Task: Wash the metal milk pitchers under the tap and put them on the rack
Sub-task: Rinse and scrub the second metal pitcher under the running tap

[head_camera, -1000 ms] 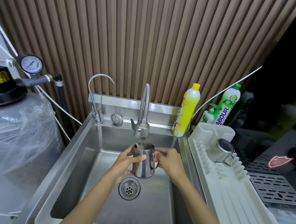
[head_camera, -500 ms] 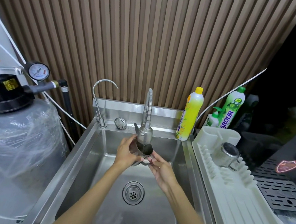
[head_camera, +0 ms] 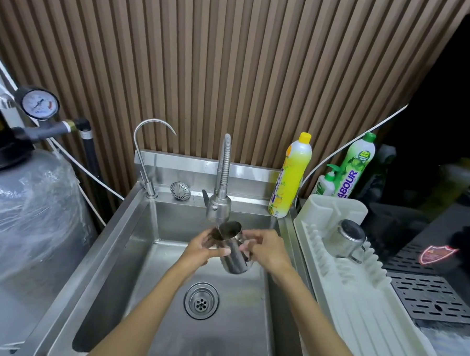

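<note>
1. Under the flexible tap (head_camera: 219, 204), over the sink (head_camera: 132, 243): one metal pitcher (head_camera: 234, 252) held in both hands, mouth up and tilted toward the spout. A thin stream seems to fall at its near rim; flow is hard to confirm.
2. Left hand (head_camera: 204, 248): fingers curled around the pitcher's left wall, thumb laid across the front. Closed on the body.
3. Right hand (head_camera: 267, 250): closed loosely at the handle side, fingers bent round it. The handle itself is mostly hidden, so exact grip is unclear.
4. Second pitcher (head_camera: 346, 239): already lying on its side at the far end of the white rack (head_camera: 357, 306), just right of the sink.
5. Step in hand, as judged: rinsing the held pitcher. One pitcher racked, this one not yet.
6. Next move calls for: turning the pitcher so water reaches all the inner wall, tipping it out over the drain (head_camera: 201, 300), then carrying it right, clear of the sink edge, to a free slot beside the racked one.
7. Caution: wet steel is slippery; keep one firm hold on the handle during transfer.
</note>
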{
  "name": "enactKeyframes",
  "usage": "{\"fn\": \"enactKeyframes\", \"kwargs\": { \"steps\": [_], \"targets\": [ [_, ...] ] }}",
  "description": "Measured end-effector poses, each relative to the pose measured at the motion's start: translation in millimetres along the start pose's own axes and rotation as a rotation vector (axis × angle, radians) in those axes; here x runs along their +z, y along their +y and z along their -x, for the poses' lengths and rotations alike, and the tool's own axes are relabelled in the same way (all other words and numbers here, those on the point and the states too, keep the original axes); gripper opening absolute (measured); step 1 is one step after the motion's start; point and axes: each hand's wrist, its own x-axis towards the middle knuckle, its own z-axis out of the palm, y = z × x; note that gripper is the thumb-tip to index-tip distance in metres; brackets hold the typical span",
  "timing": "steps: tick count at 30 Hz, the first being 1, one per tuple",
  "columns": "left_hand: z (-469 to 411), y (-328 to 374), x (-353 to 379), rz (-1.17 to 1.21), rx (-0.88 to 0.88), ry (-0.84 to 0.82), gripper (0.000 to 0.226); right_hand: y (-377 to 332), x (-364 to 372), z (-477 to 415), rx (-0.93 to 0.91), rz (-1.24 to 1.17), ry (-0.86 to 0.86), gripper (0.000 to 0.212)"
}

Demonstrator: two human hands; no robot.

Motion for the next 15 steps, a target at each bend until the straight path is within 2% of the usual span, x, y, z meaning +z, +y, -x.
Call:
{"fn": "enactKeyframes", "kwargs": {
  "steps": [2,4,8,11,15],
  "targets": [
    [4.3,-3.3,0.1,-0.017,-0.054,-0.054,0.065,-6.5,-7.1,-3.9,0.048,0.023,-0.034,0.027],
    [6.2,-9.2,-0.9,0.064,-0.063,-0.092,0.064,-11.9,-10.3,-3.0,0.088,-0.054,-0.091,0.026],
    [9.6,-9.9,-7.9,0.218,-0.049,-0.103,0.05,-10.4,-3.9,-2.7,0.122,-0.193,-0.158,0.027],
    [9.5,-1.3,-17.8,0.138,-0.052,-0.063,0.06,-6.8,6.2,-5.0,0.137,-0.266,-0.155,0.03],
    [9.2,14.8,-23.4,-0.046,0.027,0.039,0.063,2.4,11.9,-2.7,0.255,-0.586,-0.233,0.029]
  ]
}}
